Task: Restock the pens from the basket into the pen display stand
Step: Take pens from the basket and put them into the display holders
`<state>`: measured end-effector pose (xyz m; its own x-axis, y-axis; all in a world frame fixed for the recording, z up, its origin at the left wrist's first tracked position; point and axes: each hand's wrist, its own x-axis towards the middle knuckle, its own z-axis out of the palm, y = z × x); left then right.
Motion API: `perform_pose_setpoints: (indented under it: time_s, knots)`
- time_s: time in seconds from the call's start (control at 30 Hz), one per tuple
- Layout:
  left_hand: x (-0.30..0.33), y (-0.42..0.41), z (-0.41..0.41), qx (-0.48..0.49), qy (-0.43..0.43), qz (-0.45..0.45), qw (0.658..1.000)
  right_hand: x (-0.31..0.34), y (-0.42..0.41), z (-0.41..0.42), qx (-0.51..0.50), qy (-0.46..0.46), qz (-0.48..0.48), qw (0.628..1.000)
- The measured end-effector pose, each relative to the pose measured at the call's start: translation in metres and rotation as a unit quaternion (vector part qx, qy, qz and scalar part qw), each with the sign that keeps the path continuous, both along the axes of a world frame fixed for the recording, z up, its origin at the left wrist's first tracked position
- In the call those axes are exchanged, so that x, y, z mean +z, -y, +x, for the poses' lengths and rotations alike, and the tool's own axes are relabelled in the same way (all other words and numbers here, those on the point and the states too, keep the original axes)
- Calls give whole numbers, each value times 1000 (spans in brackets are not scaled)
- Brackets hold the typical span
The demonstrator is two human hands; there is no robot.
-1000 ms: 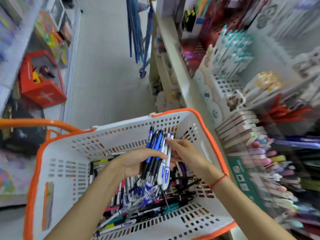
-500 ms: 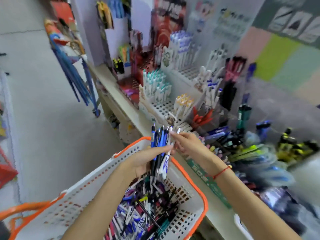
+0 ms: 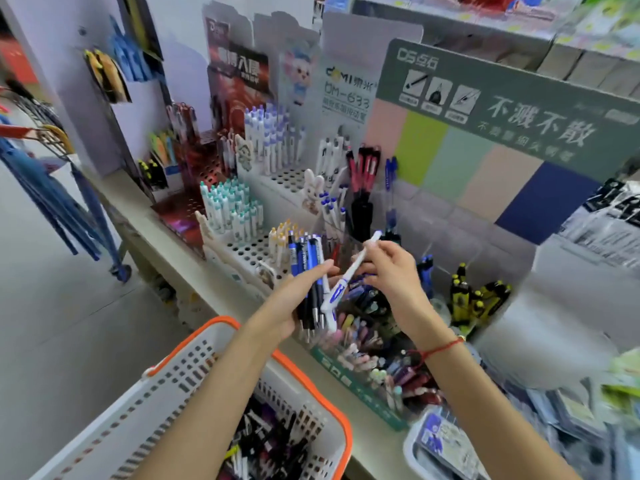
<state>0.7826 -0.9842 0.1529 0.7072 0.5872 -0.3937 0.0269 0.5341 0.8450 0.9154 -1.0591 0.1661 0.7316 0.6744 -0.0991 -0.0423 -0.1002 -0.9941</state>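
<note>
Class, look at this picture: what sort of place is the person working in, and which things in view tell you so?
Most likely a stationery shop aisle. Tiered pen display stands crowd a shelf, printed product signs stand behind them, and a shopping basket full of pens sits below the hands.

The single head view looks forward and steeply down from above the basket (image 3: 221, 382), facing the pen display stand (image 3: 277, 188) on the shelf (image 3: 194, 271) just beyond it, close enough that both forearms fill the foreground.

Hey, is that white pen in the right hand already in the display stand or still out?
Out. The right hand pinches the white pen tilted in the air, beside the bundle of pens the left hand holds.
</note>
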Motion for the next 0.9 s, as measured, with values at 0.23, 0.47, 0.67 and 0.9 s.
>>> perform_pose_setpoints:
  time_s: [0.23, 0.47, 0.67, 0.9]
  knots:
    - [-10, -19, 18, 64, -33, 45, 996, 38, -14, 41, -138, 293, 181, 929]
    - [-13, -26, 26, 50, -28, 60, 997, 41, -67, 66, -102, 510, 186, 834]
    - [-15, -36, 25, 61, -20, 55, 996, 23, -86, 70, 15, 558, 46, 829]
    - [-4, -41, 17, 36, -2, 30, 999, 24, -88, 77, 93, 623, -119, 768]
